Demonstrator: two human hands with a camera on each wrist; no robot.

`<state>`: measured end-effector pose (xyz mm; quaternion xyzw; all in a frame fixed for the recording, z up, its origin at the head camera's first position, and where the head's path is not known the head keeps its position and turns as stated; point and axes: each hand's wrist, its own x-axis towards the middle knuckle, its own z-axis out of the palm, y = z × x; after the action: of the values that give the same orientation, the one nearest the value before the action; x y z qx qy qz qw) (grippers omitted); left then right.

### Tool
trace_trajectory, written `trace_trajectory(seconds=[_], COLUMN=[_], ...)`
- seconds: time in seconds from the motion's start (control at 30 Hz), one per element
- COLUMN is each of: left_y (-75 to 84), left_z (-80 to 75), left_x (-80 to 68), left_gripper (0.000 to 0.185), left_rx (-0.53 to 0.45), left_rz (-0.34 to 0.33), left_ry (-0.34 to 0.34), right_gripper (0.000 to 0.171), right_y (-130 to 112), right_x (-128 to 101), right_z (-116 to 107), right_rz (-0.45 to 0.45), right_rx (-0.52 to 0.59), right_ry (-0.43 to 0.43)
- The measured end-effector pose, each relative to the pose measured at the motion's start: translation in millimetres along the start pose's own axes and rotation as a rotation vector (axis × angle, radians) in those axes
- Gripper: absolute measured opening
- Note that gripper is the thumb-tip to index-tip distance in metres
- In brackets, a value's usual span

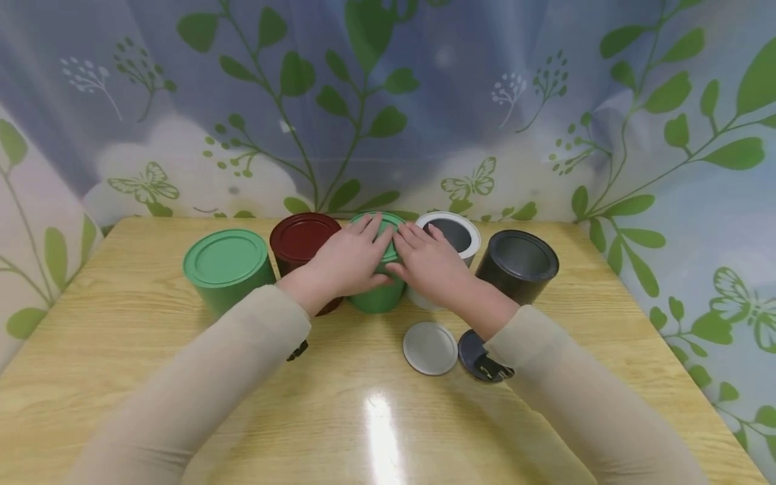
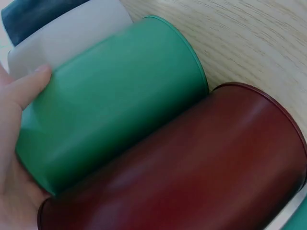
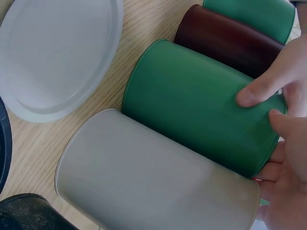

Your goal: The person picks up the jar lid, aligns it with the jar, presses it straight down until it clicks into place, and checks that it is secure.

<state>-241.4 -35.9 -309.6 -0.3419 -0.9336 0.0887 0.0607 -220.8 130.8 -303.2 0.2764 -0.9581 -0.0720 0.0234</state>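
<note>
Both hands lie on top of the middle green can [image 1: 377, 298], fingers extended over its green lid [image 1: 391, 219]. My left hand [image 1: 353, 257] covers the lid's left part, its thumb against the can's side, also seen on the green can [image 2: 115, 100] in the left wrist view. From the right, my right hand [image 1: 432, 264] rests flat on the lid, reaching across the white can's near rim. In the right wrist view both thumbs touch the green wall [image 3: 196, 96]. Much of the lid is hidden under the fingers.
Left of the middle can stand a dark red can [image 1: 303, 236] and another lidded green can [image 1: 227, 259]. To its right are an uncovered white can [image 1: 471, 236] and a black can [image 1: 518, 269]. A light grey lid [image 1: 430, 348] and a black lid [image 1: 469, 353] lie in front.
</note>
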Motion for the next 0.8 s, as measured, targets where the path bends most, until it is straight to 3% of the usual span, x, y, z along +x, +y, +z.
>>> trace_trajectory(seconds=[0.17,0.27,0.6,0.8], left_y=[1.0,3.0,0.2,3.6], left_z=[0.0,1.1,6.5,9.5], left_x=[-12.7,-17.5,-18.3,-24.0], left_gripper=[0.082,0.080,0.076,0.081], left_rx=[0.002,0.015,-0.037,0.001], left_rz=[-0.095,-0.132,-0.102,-0.166], left_ry=[-0.032,-0.017,0.067,0.099], right_gripper=[0.061,0.061,0.055,0.054], right_y=[-1,0,2,1], right_x=[1,2,2,3], right_z=[0,0,0,1], right_rz=[-0.013,-0.019,-0.054,-0.074], right_rx=[-0.014,-0.010,-0.032,-0.039], right_ry=[-0.004,0.008,0.061,0.082])
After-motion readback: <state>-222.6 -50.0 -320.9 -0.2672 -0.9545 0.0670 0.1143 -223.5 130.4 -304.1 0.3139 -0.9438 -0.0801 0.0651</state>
